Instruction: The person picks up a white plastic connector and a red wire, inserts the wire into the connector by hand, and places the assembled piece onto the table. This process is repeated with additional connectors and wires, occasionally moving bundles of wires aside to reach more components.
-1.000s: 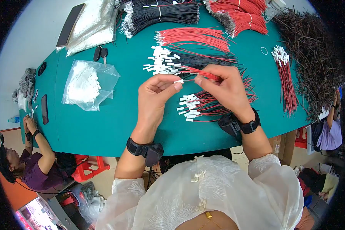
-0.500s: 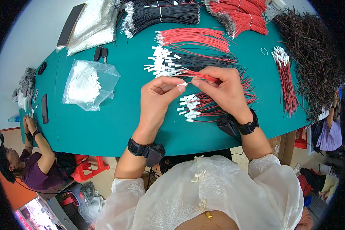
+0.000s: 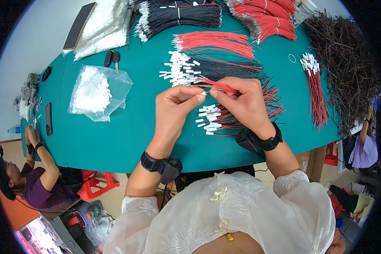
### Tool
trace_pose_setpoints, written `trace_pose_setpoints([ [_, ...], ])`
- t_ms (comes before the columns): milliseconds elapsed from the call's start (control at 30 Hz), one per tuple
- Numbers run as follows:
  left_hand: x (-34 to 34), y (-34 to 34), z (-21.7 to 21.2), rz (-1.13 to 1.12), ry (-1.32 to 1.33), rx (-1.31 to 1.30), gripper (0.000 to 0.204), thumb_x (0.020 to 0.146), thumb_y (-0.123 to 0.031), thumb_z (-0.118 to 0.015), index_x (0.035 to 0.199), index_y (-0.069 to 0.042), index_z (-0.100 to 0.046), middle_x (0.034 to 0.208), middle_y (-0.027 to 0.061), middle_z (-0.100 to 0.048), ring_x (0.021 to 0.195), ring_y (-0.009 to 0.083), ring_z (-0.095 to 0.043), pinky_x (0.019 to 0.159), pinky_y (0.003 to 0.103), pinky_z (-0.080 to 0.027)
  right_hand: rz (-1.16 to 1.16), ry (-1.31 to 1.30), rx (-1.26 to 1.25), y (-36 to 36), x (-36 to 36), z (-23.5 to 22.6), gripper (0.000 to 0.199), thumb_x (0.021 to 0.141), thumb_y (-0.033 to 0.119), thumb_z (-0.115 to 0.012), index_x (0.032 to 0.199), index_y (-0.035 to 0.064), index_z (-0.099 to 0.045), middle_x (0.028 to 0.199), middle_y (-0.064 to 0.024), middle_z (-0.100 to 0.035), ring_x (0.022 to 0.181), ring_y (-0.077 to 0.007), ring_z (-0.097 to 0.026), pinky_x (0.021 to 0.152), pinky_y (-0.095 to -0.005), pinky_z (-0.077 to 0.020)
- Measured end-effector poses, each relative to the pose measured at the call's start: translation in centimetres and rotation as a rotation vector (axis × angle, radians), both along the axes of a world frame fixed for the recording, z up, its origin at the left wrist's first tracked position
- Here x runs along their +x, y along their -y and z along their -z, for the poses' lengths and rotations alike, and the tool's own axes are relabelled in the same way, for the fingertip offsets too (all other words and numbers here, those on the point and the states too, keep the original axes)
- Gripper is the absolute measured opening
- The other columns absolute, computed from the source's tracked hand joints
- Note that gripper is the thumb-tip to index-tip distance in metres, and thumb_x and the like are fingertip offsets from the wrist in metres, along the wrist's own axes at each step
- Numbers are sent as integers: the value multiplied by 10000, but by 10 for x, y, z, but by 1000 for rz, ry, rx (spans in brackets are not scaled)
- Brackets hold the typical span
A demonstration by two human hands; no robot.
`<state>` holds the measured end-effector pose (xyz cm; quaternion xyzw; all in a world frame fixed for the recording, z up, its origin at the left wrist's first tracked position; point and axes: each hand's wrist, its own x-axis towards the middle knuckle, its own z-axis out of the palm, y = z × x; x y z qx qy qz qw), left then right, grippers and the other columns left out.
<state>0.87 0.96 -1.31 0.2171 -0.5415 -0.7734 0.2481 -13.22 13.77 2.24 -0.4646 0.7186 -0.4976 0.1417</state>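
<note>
We had our left hand (image 3: 175, 106) pinched shut on a small white plastic connector (image 3: 202, 92), and our right hand (image 3: 241, 99) closed on thin red wire (image 3: 218, 86), tips meeting above the teal table (image 3: 114, 139) w/ finished leads (image 3: 211, 118) just below, handy.

teal table (image 3: 114, 139), red wires (image 3: 216, 42), black wires (image 3: 182, 17), white connectors (image 3: 180, 70)
</note>
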Motion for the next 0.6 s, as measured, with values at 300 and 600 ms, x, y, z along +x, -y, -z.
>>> trace_pose_setpoints([
  [300, -3, -2, -1, -6, -8, -29, 111, 837, 45, -736, 942, 21, -709, 925, 86, -727, 852, 113, -684, 752, 237, -547, -28, 2, 17, 0, -1, -4, 143, 804, 79, -777, 886, -21, -717, 593, -33, -549, 529, -39, -417, 471, -247, -333],
  [600, -5, -3, 9, 68, 413, -754, 112, 794, -19, -768, 877, -26, -694, 831, 31, -704, 674, 124, -635, 627, 270, -487, 117, -389, 51, -14, -40, -12, 114, 926, 82, -631, 892, -25, -648, 687, -121, -591, 578, -182, -528, 544, -316, -401],
])
